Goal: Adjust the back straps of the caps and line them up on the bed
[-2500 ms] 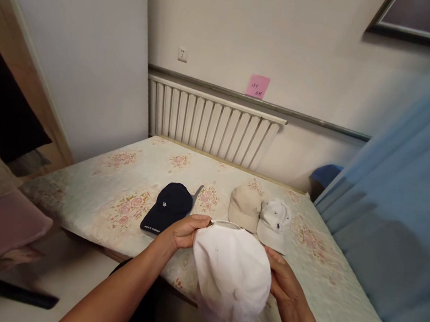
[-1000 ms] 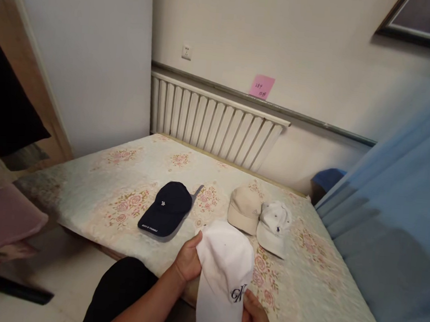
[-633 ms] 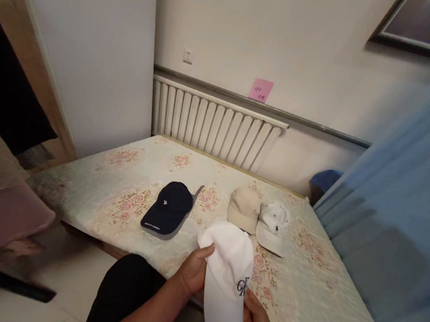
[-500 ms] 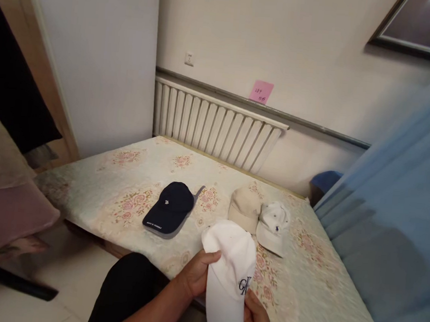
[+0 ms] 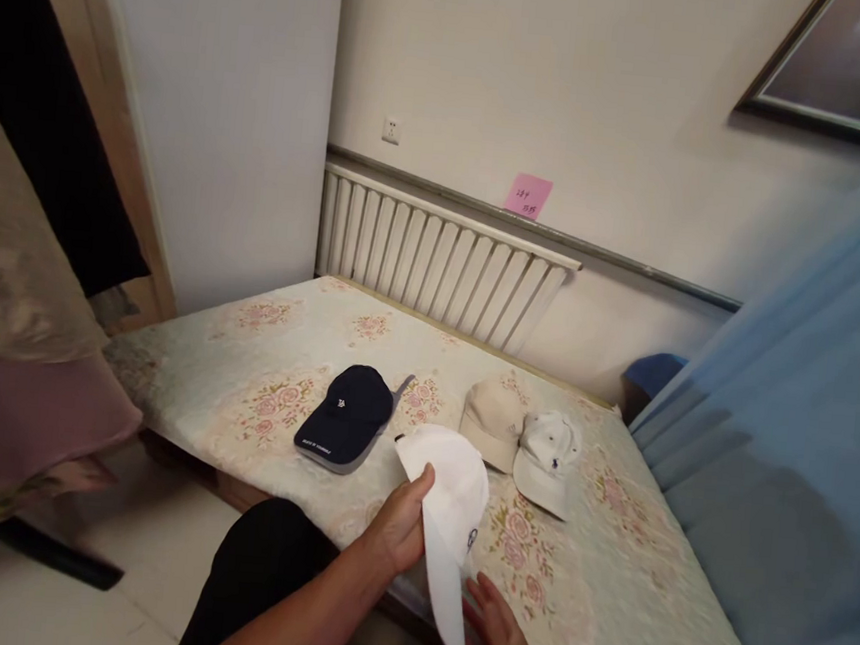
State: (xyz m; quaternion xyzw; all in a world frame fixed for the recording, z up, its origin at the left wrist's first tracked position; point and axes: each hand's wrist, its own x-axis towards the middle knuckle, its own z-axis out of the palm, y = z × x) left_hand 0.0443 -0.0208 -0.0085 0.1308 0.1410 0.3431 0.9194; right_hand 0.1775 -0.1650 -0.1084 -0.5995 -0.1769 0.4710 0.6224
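Note:
My left hand (image 5: pixel 398 531) grips a white cap (image 5: pixel 446 510) by its crown, holding it above the front edge of the floral mattress (image 5: pixel 260 368). The cap's brim points down toward me. My right hand (image 5: pixel 499 635) is low beside the brim with its fingers spread, just off the cap. On the mattress lie a navy cap (image 5: pixel 344 420), a beige cap (image 5: pixel 490 423) and a small white cap (image 5: pixel 548 455) side by side beyond the held one.
A white radiator (image 5: pixel 435 263) runs along the far wall under a pink sticky note (image 5: pixel 527 196). A blue curtain (image 5: pixel 788 444) hangs at the right. Pillows (image 5: pixel 9 396) are stacked at the left by a wooden door frame.
The white cap has turned edge-on and moved slightly forward over the mattress. My right hand has come off the brim and opened. The view has shifted to the left.

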